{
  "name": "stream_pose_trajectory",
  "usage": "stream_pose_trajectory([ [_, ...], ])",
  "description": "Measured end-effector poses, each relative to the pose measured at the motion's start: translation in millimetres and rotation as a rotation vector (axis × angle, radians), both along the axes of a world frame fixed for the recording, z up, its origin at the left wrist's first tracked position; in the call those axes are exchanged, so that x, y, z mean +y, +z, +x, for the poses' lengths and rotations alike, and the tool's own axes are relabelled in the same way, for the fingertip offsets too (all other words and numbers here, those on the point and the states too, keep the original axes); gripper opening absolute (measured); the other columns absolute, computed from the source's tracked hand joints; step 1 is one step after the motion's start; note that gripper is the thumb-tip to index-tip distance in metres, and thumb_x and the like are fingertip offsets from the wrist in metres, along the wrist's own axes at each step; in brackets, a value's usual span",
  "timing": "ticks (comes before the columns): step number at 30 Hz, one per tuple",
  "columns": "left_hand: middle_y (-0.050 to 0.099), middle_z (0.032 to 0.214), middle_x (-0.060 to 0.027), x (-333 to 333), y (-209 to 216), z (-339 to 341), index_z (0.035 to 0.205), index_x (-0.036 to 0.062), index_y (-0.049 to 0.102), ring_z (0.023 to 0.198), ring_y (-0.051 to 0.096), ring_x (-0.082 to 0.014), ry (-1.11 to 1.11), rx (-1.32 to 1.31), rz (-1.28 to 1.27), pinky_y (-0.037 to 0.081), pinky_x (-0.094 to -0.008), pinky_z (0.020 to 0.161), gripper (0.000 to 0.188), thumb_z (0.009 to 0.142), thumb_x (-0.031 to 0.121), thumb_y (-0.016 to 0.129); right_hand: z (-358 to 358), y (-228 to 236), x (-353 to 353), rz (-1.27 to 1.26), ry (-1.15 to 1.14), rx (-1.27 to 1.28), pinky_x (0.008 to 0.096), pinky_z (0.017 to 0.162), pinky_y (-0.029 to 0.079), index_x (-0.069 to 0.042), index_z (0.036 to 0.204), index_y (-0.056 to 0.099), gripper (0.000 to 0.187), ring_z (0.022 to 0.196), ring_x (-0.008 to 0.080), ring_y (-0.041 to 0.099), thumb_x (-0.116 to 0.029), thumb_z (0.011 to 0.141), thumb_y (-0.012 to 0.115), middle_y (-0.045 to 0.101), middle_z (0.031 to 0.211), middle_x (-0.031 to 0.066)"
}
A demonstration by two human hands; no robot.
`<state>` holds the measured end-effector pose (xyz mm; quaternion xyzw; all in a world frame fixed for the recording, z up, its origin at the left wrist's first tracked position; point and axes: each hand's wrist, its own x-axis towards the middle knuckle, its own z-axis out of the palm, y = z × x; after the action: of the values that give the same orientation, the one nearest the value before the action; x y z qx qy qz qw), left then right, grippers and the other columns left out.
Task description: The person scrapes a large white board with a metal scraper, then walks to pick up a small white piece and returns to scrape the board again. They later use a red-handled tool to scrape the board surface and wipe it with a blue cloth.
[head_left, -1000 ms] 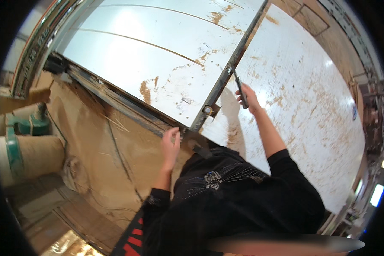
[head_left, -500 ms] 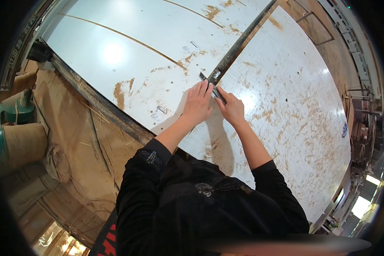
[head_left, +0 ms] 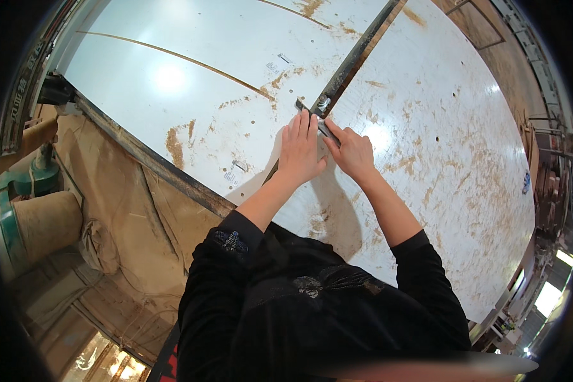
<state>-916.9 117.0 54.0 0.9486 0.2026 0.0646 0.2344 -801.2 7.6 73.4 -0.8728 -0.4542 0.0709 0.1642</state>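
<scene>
A short dark metal crossbar (head_left: 303, 105) with a bolt (head_left: 323, 102) lies across a long dark rail (head_left: 358, 54). The rail sits in a gap of a large white work surface. My left hand (head_left: 299, 148) rests flat with its fingers stretched out and close together. Its fingertips touch the near side of the crossbar and cover part of it. My right hand (head_left: 355, 153) pinches the crossbar's right end, the forefinger on one side and the thumb on the other. The rail under my left hand is mostly hidden.
Sawdust is strewn over the white surface (head_left: 426, 210). A dark beam (head_left: 146, 156) runs along its left edge. Beyond it, on the dusty floor, stands a green machine (head_left: 38, 172) with a cloth-coloured drum (head_left: 49, 219). Stacked material lines the right rim.
The whole view has shifted slightly. My hands stay at the crossbar with nearly the same hold, and a little more of the rail shows beside my left wrist.
</scene>
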Motion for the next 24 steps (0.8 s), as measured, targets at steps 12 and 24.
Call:
stream_pose_trajectory([
  [12, 0.021, 0.153, -0.0233, 3, 14, 5, 0.146, -0.0019, 0.023, 0.144, 0.019, -0.0349, 0.005, 0.114, -0.028, 0.019, -0.0522, 0.114, 0.103, 0.069, 0.039, 0.076, -1, 5, 2, -0.049, 0.005, 0.026, 0.0424, 0.055, 0.047, -0.024, 0.126, 0.058, 0.041, 0.061, 0.0296, 0.063, -0.037, 0.087, 0.062, 0.065, 0.074, 0.0119],
  [24, 0.023, 0.152, -0.024, 5, -2, 5, 0.145, -0.0031, 0.024, 0.143, 0.02, -0.0362, 0.011, 0.005, 0.021, 0.021, -0.0529, 0.113, 0.104, 0.067, 0.041, 0.076, -7, 2, 5, -0.01, -0.026, 0.037, 0.0427, 0.055, 0.049, -0.023, 0.127, 0.056, 0.042, 0.062, 0.0313, 0.064, -0.037, 0.088, 0.061, 0.065, 0.076, 0.0135],
])
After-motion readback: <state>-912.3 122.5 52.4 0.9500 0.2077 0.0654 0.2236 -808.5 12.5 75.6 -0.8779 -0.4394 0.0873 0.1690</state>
